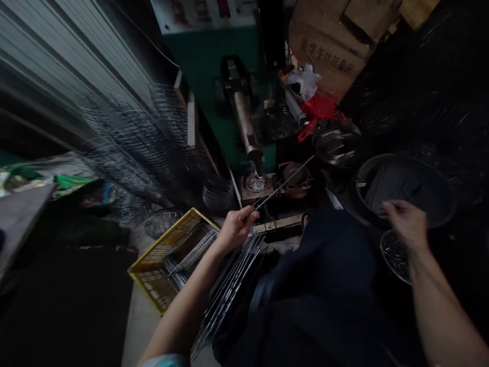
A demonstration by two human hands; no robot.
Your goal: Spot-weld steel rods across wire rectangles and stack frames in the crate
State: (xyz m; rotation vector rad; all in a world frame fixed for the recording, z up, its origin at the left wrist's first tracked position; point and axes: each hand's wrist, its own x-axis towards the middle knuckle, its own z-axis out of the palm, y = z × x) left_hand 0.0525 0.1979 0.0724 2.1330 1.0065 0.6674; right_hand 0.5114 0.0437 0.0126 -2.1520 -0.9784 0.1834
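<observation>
Room over lap (328, 265), rod (285, 182) before machine arm (245, 120)

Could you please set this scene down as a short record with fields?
Left hand: holds a thin rod
Right hand: near a dark tub and a bowl of small metal pieces; whether it holds anything is unclear
Machine: green, its metal arm slanting down
Crate: yellow, metal rods inside
Right of crate: loose bundle of rods
Red bag: beyond the tub
Lighting: dim
</observation>
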